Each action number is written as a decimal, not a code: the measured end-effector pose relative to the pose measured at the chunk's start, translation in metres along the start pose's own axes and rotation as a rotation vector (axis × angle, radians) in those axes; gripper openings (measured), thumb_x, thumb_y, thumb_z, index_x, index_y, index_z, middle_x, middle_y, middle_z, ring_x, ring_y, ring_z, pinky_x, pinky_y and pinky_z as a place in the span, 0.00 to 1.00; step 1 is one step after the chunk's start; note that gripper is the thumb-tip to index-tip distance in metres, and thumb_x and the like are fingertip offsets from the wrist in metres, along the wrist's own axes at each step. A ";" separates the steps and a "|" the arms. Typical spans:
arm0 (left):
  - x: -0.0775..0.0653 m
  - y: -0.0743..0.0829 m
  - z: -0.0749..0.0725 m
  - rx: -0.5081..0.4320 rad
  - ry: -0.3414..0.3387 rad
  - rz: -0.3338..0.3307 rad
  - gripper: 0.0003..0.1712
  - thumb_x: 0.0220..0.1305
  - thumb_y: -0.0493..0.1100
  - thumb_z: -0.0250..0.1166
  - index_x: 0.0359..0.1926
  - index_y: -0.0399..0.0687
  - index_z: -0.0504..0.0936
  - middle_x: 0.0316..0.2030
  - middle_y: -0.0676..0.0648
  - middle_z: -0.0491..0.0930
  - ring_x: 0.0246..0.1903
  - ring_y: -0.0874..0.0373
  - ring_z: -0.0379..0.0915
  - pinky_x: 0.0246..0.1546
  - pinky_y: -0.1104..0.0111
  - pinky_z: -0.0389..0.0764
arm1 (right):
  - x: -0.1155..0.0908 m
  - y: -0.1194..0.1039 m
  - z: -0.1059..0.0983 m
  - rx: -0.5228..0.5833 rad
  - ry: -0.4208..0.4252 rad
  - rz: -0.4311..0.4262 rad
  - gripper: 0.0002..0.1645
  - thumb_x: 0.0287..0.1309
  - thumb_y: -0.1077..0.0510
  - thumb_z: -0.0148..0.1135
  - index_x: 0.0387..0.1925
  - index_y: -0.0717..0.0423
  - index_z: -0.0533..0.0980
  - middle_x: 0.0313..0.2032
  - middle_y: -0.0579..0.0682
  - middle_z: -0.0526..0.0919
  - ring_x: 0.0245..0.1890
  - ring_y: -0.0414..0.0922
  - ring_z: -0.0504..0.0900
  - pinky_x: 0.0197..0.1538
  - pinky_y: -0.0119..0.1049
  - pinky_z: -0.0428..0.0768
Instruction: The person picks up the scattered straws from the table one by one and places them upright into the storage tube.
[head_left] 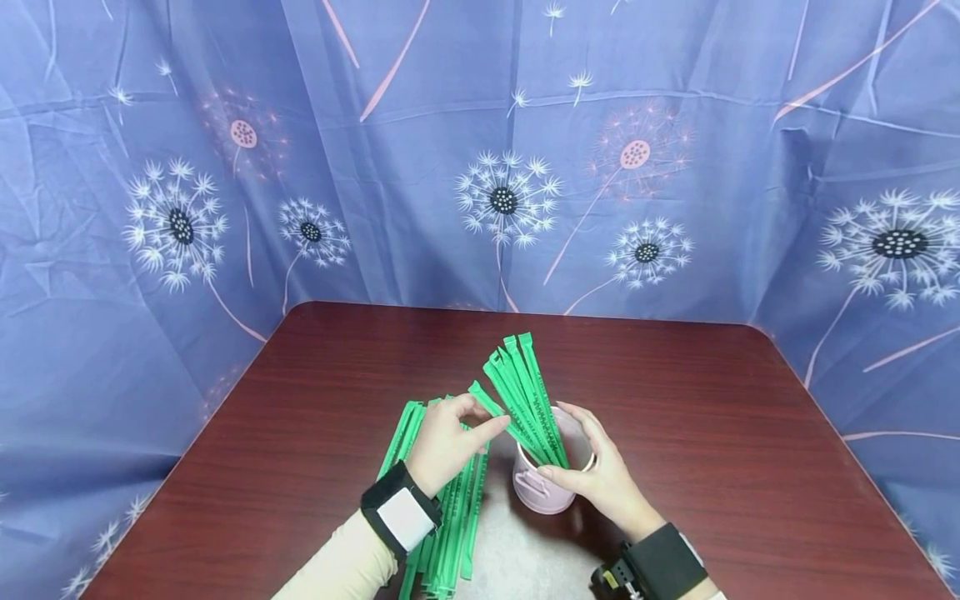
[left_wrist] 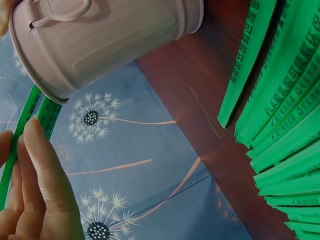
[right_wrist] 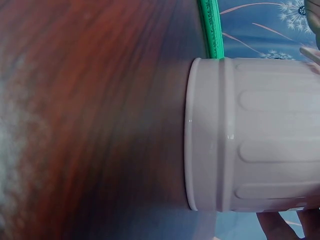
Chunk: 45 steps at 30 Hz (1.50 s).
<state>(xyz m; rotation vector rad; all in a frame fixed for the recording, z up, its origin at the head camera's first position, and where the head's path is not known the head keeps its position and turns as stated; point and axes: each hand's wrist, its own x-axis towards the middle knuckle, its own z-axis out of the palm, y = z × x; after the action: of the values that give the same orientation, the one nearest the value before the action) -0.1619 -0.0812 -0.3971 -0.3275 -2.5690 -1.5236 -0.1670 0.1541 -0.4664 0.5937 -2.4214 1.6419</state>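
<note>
On your counter, the pile of packets (head_left: 450, 533) lies left of the bucket (head_left: 545, 493), with your left hand (head_left: 450, 440) and right hand (head_left: 611, 477) at the bucket's left and right. A bunch of packets (head_left: 534, 408) stands in the bucket, leaning left, the leftmost packet (head_left: 487, 401) in your left hand. Behind the counter (head_left: 712, 417) hangs the cloth (head_left: 420, 167).

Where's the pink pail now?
In the head view, the pale pink pail is just right of centre, held by the right hand, right of the slim green packets on the table.

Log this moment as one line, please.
left hand: pinches green packet | right hand: holds pink bucket | in bucket: leaning packets | on table: packet pile
</note>
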 end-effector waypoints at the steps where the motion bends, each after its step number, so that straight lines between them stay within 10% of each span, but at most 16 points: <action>1: 0.000 0.000 0.000 0.005 -0.003 0.001 0.09 0.58 0.47 0.72 0.29 0.47 0.83 0.27 0.48 0.86 0.18 0.55 0.82 0.19 0.73 0.72 | 0.000 0.000 0.000 -0.004 0.001 0.001 0.49 0.43 0.60 0.79 0.68 0.47 0.67 0.64 0.49 0.73 0.62 0.28 0.66 0.63 0.23 0.63; 10: 0.004 -0.014 -0.012 0.103 -0.006 0.045 0.08 0.57 0.45 0.73 0.38 0.50 0.88 0.33 0.54 0.88 0.33 0.60 0.81 0.33 0.73 0.78 | 0.000 -0.001 0.000 -0.023 0.009 0.016 0.49 0.42 0.58 0.80 0.68 0.49 0.67 0.64 0.49 0.73 0.62 0.28 0.67 0.63 0.24 0.64; 18: 0.010 -0.043 -0.038 0.327 0.070 -0.123 0.11 0.58 0.44 0.72 0.41 0.47 0.87 0.37 0.50 0.88 0.33 0.57 0.81 0.31 0.67 0.79 | 0.000 -0.001 -0.001 -0.019 0.003 0.017 0.49 0.42 0.59 0.79 0.68 0.49 0.67 0.64 0.50 0.73 0.62 0.28 0.66 0.63 0.24 0.63; 29: 0.011 -0.077 -0.063 0.637 -0.059 -0.364 0.18 0.54 0.43 0.73 0.44 0.36 0.85 0.41 0.38 0.86 0.40 0.41 0.83 0.39 0.50 0.82 | 0.000 0.000 0.000 -0.025 0.005 0.027 0.49 0.42 0.58 0.80 0.68 0.48 0.67 0.64 0.49 0.73 0.63 0.28 0.65 0.64 0.25 0.62; 37: 0.005 -0.091 -0.064 0.531 -0.103 -0.496 0.12 0.54 0.40 0.74 0.36 0.36 0.84 0.27 0.42 0.85 0.12 0.56 0.77 0.19 0.67 0.80 | 0.000 0.001 0.000 -0.037 0.006 0.026 0.49 0.42 0.58 0.80 0.67 0.46 0.67 0.64 0.49 0.73 0.63 0.28 0.65 0.64 0.28 0.63; 45: 0.003 -0.096 -0.065 0.476 -0.102 -0.485 0.07 0.56 0.39 0.71 0.25 0.40 0.84 0.20 0.47 0.82 0.10 0.60 0.74 0.15 0.70 0.78 | 0.000 0.002 0.000 -0.032 0.007 0.013 0.49 0.42 0.59 0.80 0.67 0.47 0.67 0.64 0.50 0.73 0.62 0.27 0.66 0.64 0.24 0.63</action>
<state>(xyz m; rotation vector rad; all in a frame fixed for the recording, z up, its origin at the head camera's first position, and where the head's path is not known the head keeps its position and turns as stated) -0.1889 -0.1822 -0.4469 0.3006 -3.1334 -0.9502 -0.1679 0.1543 -0.4683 0.5668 -2.4465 1.6048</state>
